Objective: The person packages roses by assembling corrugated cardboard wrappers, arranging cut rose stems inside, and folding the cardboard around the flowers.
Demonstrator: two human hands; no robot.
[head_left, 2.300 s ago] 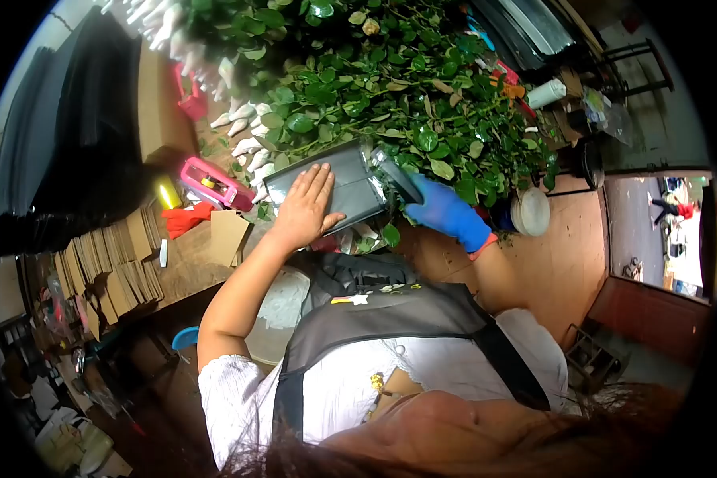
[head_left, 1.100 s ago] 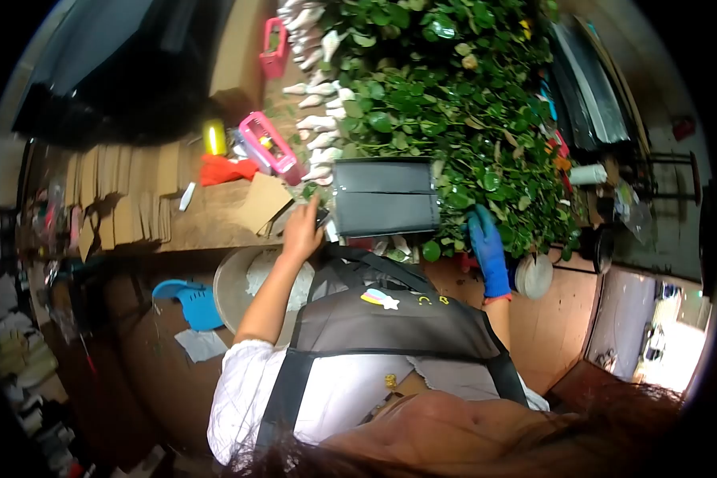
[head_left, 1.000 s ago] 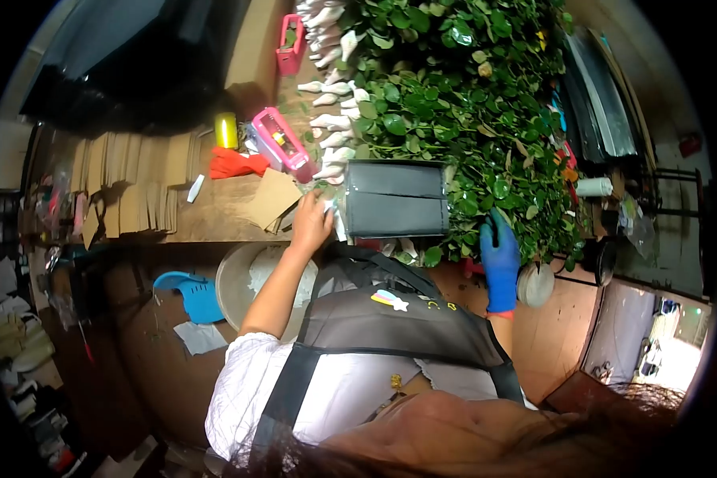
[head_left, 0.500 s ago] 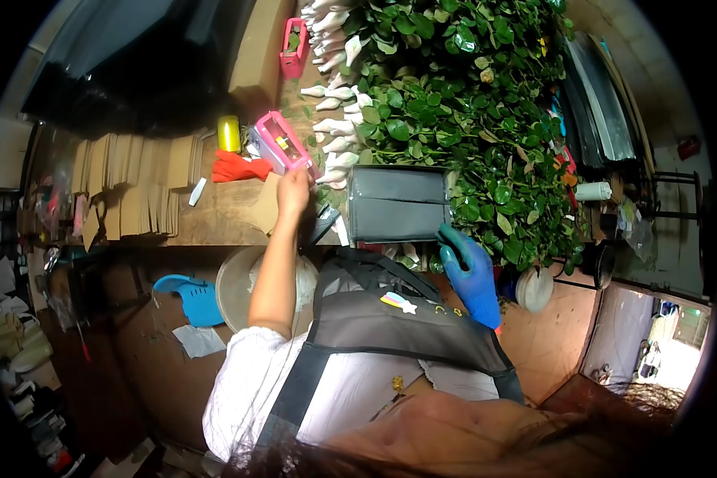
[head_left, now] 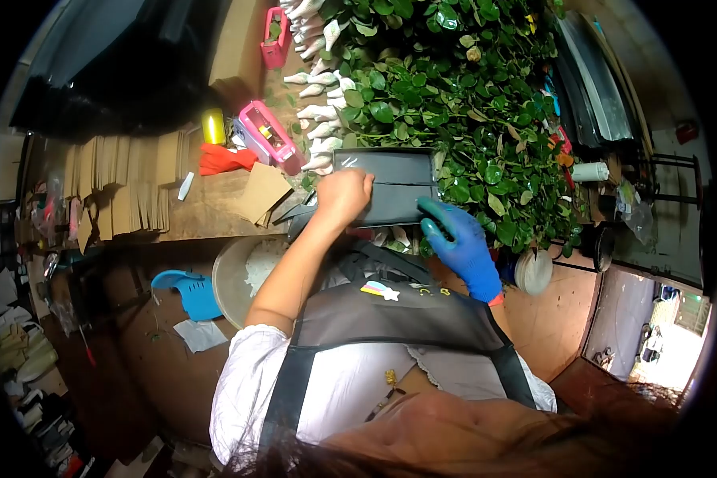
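Note:
A dark grey rectangular wrap with a seam across its middle lies at the table's front edge. My bare left hand is over its left end with fingers curled closed; anything in them is hidden. Glossy pale streaks show on the wrap just above that hand. My right hand, in a blue glove with green fingers, is at the wrap's lower right corner. Its thumb and forefinger are apart, the fingertips by the edge. Left of the wrap stands a pink tape dispenser, beside a loose brown card.
Leafy green stems fill the table's right side, with white-sleeved buds along their left. Brown cards stand in rows at left. Nearby are an orange-red glove, a yellow roll, and below, a blue chair.
My left hand has moved from the pink tape dispenser rightward onto the wrap's left end. My right hand has shifted slightly up and left along the wrap's corner. The camera view has shifted a little.

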